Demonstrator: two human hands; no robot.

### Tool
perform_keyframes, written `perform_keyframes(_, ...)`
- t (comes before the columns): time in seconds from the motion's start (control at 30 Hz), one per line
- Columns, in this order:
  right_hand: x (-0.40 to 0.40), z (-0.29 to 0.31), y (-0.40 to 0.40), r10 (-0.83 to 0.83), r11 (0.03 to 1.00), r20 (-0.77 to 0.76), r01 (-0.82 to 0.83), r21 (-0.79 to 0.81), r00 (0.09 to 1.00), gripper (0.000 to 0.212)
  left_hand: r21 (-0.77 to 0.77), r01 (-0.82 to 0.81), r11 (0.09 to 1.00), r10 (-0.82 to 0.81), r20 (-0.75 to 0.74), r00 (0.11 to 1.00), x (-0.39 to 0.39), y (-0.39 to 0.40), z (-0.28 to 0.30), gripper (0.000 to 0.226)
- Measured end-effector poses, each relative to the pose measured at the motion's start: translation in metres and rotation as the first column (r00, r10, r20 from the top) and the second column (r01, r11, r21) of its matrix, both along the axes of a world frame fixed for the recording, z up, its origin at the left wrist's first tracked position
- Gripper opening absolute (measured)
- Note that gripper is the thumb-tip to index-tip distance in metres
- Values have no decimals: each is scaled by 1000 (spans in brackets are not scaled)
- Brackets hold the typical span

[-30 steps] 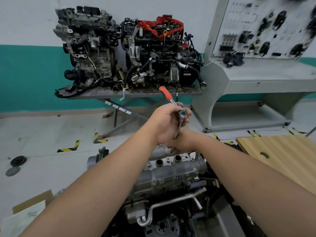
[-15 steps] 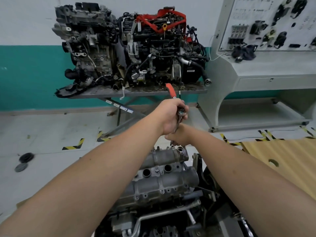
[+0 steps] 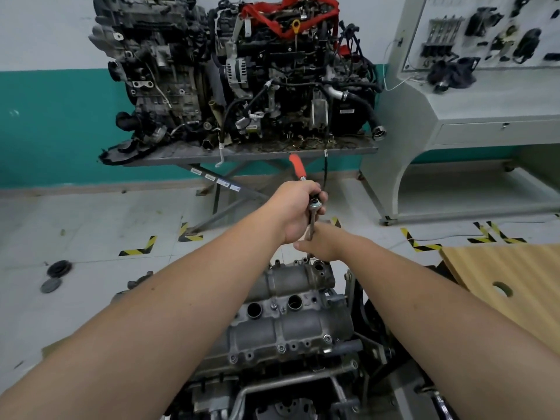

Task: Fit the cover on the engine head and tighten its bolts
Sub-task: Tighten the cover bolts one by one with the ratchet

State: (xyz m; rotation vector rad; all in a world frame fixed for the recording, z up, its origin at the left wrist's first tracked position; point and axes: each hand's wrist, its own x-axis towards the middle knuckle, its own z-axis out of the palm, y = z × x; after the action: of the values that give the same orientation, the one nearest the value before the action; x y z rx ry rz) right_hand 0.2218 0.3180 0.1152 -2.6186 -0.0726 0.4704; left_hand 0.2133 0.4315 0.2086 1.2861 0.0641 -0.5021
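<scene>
From the head camera, the cover (image 3: 288, 316) sits on the engine head directly below both outstretched forearms, its long axis running away from the person, with several bolt heads showing along its near flange. At the cover's far end the left hand (image 3: 295, 212) has its fingers curled round the head of a ratchet (image 3: 313, 204), whose red handle (image 3: 298, 168) points up and away from the cover while a steel extension (image 3: 311, 224) drops from the ratchet head toward the cover's far edge. The right hand (image 3: 321, 245) lies just beneath the left, right above that far edge, at the lower end of the extension; its fingers are hidden behind the wrist, so whether they pinch the shaft or only steady it cannot be told. The bolt being worked is out of sight under the right hand. Judging by this, the next swing turns on keeping the extension upright over that far-end bolt, the right hand being nearer to it.
</scene>
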Motion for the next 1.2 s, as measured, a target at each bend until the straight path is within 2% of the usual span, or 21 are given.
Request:
perform_keyframes(0.2,0,14,25,37,996,20,-39,78,999,27,21,-14,1000,14,16,1000,1,16,12,15)
perform_keyframes(0.4,6,20,65,81,985,11,-82,155,997,31,-24,-107,994,107,-7,994,1,54,22,16)
perform_keyframes(0.63,5,17,87,106,993,18,-107,41,994,35,-25,-161,987,159,-46,986,0,79,15,15)
perform_keyframes(0.77,2,17,86,81,995,12,-81,53,997,37,-47,-165,985,163,-58,985,0,79,11,14)
perform_keyframes(0.9,0,17,83,77,995,7,-77,62,997,35,11,-121,993,121,-17,992,-2,75,12,14)
perform_keyframes(1.0,-2,15,82,76,994,1,-76,77,997,38,121,-74,990,68,55,996,-4,72,13,14)
perform_keyframes(1.1,-3,12,82,49,993,-7,-48,109,999,40,397,-15,918,-55,162,985,-5,71,15,10)
perform_keyframes(1.13,-4,12,83,44,993,-5,-43,109,999,40,524,-4,852,-128,215,968,-4,72,17,11)
perform_keyframes(1.2,-4,12,84,41,994,-15,-39,106,999,39,775,-49,630,-324,319,890,-1,73,20,19)
